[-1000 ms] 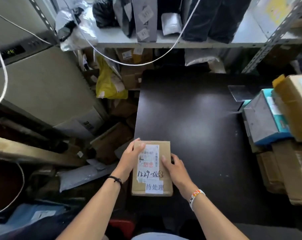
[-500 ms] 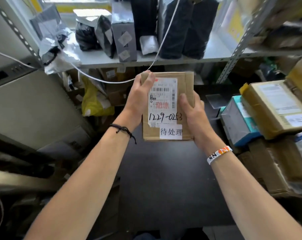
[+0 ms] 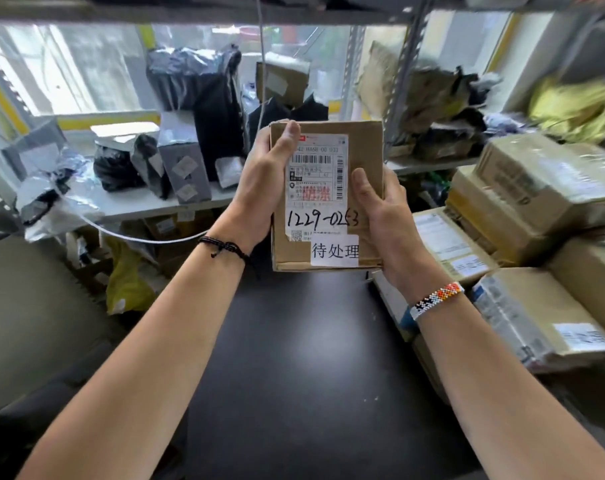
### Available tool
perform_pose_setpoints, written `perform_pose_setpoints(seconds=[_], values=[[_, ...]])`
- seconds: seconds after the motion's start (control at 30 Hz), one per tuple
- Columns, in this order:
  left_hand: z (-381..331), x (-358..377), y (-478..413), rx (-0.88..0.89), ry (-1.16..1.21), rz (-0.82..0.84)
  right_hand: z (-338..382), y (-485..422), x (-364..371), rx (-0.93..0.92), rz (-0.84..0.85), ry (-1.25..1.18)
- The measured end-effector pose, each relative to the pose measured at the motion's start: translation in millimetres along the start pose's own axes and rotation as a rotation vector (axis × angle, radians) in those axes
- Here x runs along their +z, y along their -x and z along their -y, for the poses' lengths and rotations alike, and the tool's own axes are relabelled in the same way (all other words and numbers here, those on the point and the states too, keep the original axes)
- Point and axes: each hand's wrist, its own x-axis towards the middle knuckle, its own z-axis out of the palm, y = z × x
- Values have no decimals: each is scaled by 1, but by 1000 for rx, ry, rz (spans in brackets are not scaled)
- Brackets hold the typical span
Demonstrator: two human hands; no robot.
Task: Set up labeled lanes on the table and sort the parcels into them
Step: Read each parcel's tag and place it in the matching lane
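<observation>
Cardboard parcel, small brown box, held upright in the air above the far end of the black table and apart from it.
Markings: printed shipping label with barcode, handwritten "1229-02", last digits unclear; white sticker reading 待处理.
Grip: left hand clamps the left edge, thumb over the top front corner; right hand clamps the right edge, thumb on the front face. The other fingers are hidden behind the box.
Stock awaiting sorting: stacked cartons along the table's right side.
Progress, judged: early. No lane labels show on the tabletop and no parcel lies in a lane there. Lanes remain to be laid out, and the held box and cartons remain to be sorted.
</observation>
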Motion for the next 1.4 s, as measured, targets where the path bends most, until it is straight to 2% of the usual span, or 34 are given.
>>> perform_pose_setpoints(seconds=[0.27, 0.4, 0.57, 0.7, 0.9, 1.1, 1.23, 1.4], values=[[-2, 56, -3, -4, 38, 4, 7, -1, -54, 0, -41, -21], [13, 84, -5, 3, 104, -40, 4, 1, -82, 3, -109, 80], [48, 120, -24, -153, 256, -190, 2, 20, -127, 2, -203, 286], [75, 161, -44, -292, 342, -231, -8, 27, -159, -34, -303, 473], [112, 221, -72, -388, 244, -211, -39, 23, -187, -116, -509, 668], [153, 250, -100, -441, 94, -218, -68, 9, -204, 15, -401, 953], [169, 254, -110, -456, -14, -243, -73, 6, -206, -34, -453, 1166], [178, 251, -115, -481, -134, -236, -74, 6, -202, -51, -487, 1206]])
